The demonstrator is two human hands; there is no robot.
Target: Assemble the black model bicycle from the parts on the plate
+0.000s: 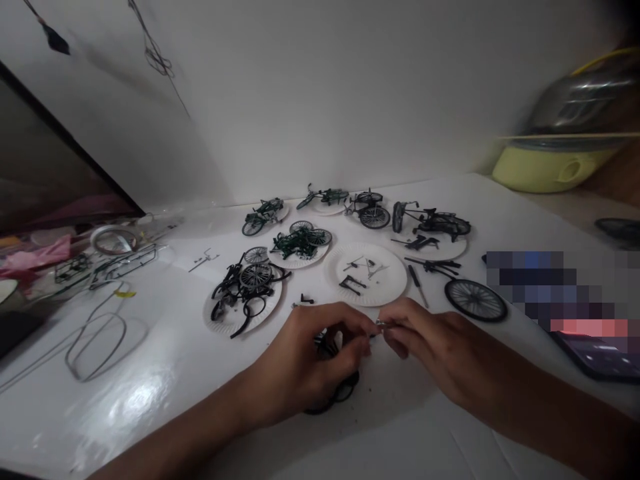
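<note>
My left hand [313, 353] is closed around a black miniature bicycle part [336, 395], whose curved black pieces show under the palm. My right hand [425, 347] pinches a small silver metal piece [381, 323] against that part, fingertips of both hands meeting. Just beyond the hands lies a white paper plate [387, 288] with small black and silver fittings. A loose spoked wheel [475, 300] lies to the right of my right hand, and a small screwdriver [417, 285] rests between the plate and the wheel.
Several more paper plates carry model bicycle parts: black frames and wheels [245, 293], green parts [300, 245], and assembled little bikes [433, 222] at the back. A wire loop [97, 343] lies left. A phone [600, 357] lies right, and a yellow cooker [555, 167] stands far right.
</note>
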